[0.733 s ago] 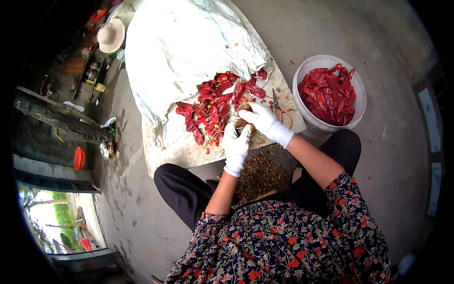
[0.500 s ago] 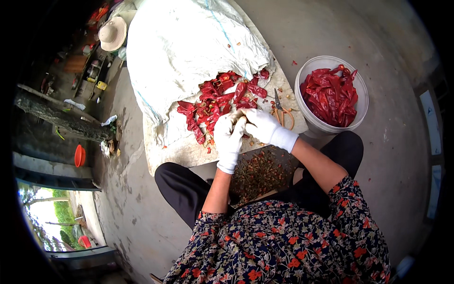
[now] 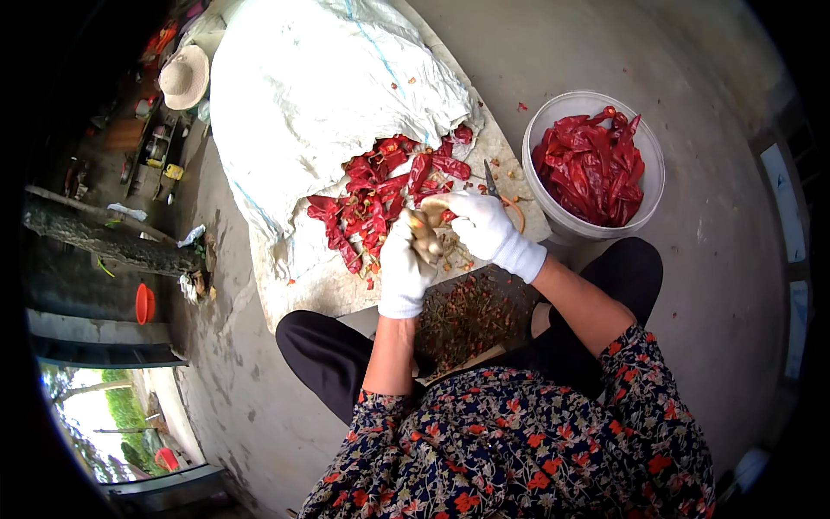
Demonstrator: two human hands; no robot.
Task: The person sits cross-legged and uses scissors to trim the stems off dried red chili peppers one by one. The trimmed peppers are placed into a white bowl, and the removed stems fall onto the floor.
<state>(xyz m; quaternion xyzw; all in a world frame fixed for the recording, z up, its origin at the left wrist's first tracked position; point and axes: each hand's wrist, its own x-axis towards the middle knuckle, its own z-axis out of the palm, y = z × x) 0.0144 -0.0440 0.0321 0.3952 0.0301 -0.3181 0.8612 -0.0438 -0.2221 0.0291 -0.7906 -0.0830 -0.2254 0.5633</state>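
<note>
Both hands wear white gloves with brown-stained fingers and meet in front of a heap of dried red chili peppers point(image 3: 372, 203). My left hand point(image 3: 408, 270) is closed, its stained fingers curled upward. My right hand point(image 3: 481, 225) is closed too, with its fingertips by the left fingers; anything they pinch is too small or hidden to make out. The chilies spill from a white woven sack point(image 3: 320, 95) lying on a pale board point(image 3: 303, 298). Scissors with orange handles point(image 3: 491, 180) lie beside my right hand, partly covered by it.
Right of the board stands a white bucket point(image 3: 529, 164) of red chilies. Between my knees lies a pile of stems and bits point(image 3: 471, 316). A straw hat point(image 3: 184, 78), a log point(image 3: 104, 238) and a red basin point(image 3: 145, 304) are at the left.
The two hands have drawn slightly apart, and the left has turned so its curled fingers show. My right hand now covers more of the scissors. The whole view has shifted a little.
</note>
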